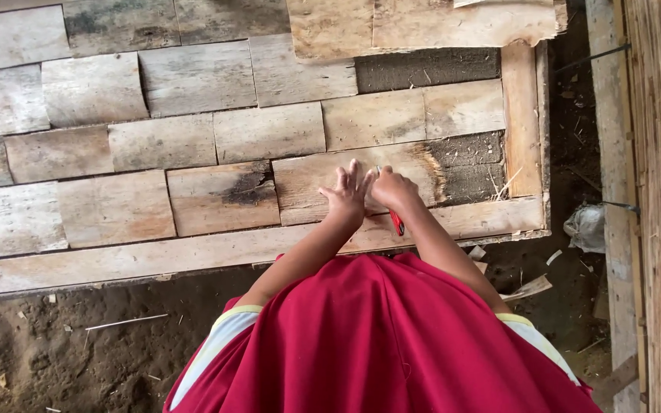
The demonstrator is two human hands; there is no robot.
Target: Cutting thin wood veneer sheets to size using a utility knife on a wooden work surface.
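My left hand [346,191] lies flat with fingers spread on a short wooden board [307,187] set into a floor of laid boards. Right beside it, my right hand [393,190] is closed around a red-handled tool [397,222], its tip against the same board; the tool's working end is hidden by the hand. The board has a dark, rough broken end [434,172] just right of my hands. My red garment [384,336] fills the lower middle of the view.
Rows of weathered boards [162,141] sit inside a wooden frame [520,115], with a long edge plank [154,256] near me. Grey unfilled patches [468,164] remain at the right. Bare soil [63,344] lies below; upright planks [656,191] and a crumpled bag [587,227] stand at right.
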